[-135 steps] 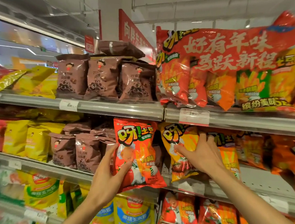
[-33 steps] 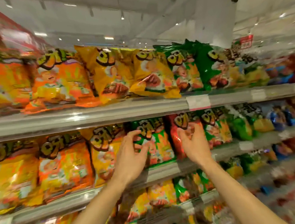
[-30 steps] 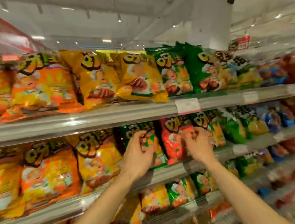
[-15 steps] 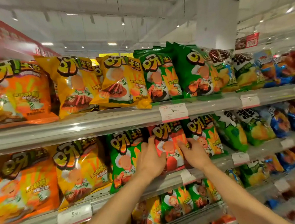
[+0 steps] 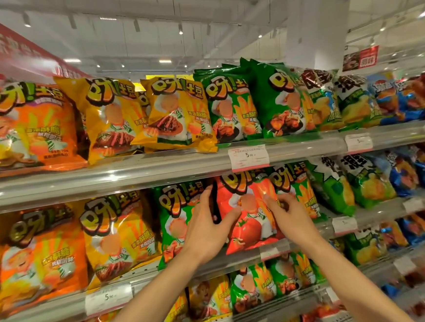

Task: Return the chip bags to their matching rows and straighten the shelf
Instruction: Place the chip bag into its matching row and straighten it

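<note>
The left hand grips the left edge of the red chip bag, thumb across its front, fingers hidden behind it. The right hand pinches the bag's right side, covering part of its print. The bag stands upright on the middle shelf between two green bags, its top cut off by the price tag above.

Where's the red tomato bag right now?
Head view, middle shelf, centre-right: the red bag stands between two green bags, gripped by left hand and right hand.
</note>
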`<move>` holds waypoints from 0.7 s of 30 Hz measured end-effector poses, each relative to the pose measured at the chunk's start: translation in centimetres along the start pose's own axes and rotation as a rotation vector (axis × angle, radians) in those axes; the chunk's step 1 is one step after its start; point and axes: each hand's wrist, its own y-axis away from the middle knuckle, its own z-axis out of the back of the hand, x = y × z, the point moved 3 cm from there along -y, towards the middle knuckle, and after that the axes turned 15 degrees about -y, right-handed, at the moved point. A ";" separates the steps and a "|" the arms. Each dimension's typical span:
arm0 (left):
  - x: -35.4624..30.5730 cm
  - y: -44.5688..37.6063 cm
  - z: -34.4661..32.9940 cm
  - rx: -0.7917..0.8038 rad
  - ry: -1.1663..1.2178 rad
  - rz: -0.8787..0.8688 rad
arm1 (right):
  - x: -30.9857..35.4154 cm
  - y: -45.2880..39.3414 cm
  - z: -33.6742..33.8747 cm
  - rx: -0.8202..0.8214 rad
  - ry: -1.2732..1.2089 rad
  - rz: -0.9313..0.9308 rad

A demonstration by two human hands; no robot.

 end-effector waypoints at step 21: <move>13.5 13.7 17.2 0.054 0.207 -0.089 | 5.9 17.9 -17.5 0.269 -0.124 0.004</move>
